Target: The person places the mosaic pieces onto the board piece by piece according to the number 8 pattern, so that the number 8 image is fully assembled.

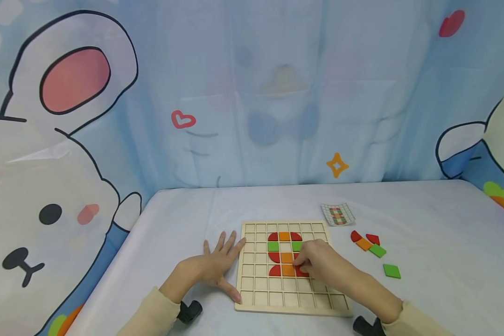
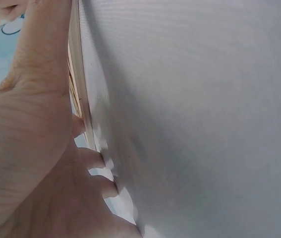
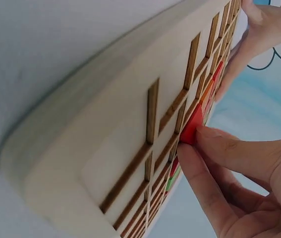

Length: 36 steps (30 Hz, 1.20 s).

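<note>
Fingers spread wide, the left hand (image 1: pixel 215 267) is up against the left edge of a pale wooden grid board (image 1: pixel 260 298), bottom middle of the head view. It isn't gripping anything, just thumb and index finger touching the edge, my guess being so the board doesn't skate around on the white tablecloth (image 1: pixel 201 210). The right hand (image 1: pixel 325 262) has the fiddly bit: thumb and index finger pinching a flat red tile (image 3: pixel 191 123) at the grid, just right of the orange square tiles (image 1: pixel 286 257) in the middle column. Honestly can't tell if it's fully seated in its cell.

Off the board, in the right part of the frame, are two loose red tiles (image 1: pixel 355 236), a loose orange tile (image 1: pixel 364 244) and two loose green tiles (image 1: pixel 392 271), I'd say parked there for easy reach by that hand. The small card with a coloured grid print (image 1: pixel 338 215) is just past the board's upper right corner, likely so one glance takes in both.

Funny how the cameras differ. Head view: the right hand covers most of that red tile. Right wrist view: there it is mid-frame, right at the fingertips. Left wrist view gets no tiles, but does show the board's side edge up close. Card and loose tiles? Head view only.
</note>
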{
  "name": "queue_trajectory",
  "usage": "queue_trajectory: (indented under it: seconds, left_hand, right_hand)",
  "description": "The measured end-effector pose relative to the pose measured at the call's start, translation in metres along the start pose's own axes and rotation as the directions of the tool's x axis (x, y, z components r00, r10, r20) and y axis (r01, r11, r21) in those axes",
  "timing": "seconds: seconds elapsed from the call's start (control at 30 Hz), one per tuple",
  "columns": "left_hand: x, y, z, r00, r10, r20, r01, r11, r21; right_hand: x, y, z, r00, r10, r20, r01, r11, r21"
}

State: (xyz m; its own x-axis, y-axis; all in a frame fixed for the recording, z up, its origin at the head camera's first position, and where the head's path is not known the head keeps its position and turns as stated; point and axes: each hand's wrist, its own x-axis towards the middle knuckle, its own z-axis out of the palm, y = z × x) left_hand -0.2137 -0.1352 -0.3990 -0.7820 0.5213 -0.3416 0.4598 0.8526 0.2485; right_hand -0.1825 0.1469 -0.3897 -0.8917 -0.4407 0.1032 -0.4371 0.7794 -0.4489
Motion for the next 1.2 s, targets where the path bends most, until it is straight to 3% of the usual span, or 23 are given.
queue_trajectory:
  seconds: [0.37, 0.6, 0.83, 1.0, 1.2]
  left_hand:
    - [0.001, -0.001, -0.001, 1.000, 0.004, 0.006, -0.004, 1.000, -0.005]
    - [0.000, 0.000, -0.002, 1.000, 0.004, 0.008, -0.004, 1.000, -0.004]
    - [-0.001, 0.002, -0.002, 1.000, 0.002, 0.010, -0.002, 1.000, -0.016]
    - [-0.002, 0.001, -0.002, 1.000, 0.005, 0.008, -0.005, 1.000, -0.016]
    - [-0.002, 0.001, -0.002, 1.000, 0.015, 0.002, -0.015, 1.000, -0.023]
  right_hand:
    - [-0.001, 0.001, 0.000, 1.000, 0.026, -0.017, -0.025, 0.999, 0.035]
    - [-0.008, 0.016, -0.005, 0.998, -0.064, 0.025, 0.061, 0.992, 0.113]
    - [-0.021, 0.038, -0.018, 0.993, -0.108, 0.044, 0.096, 0.971, 0.219]
    - [-0.033, 0.059, -0.036, 0.997, -0.071, -0.017, 0.073, 0.983, 0.167]
    - [-0.044, 0.087, -0.053, 0.992, 0.034, -0.123, -0.033, 0.999, 0.010]
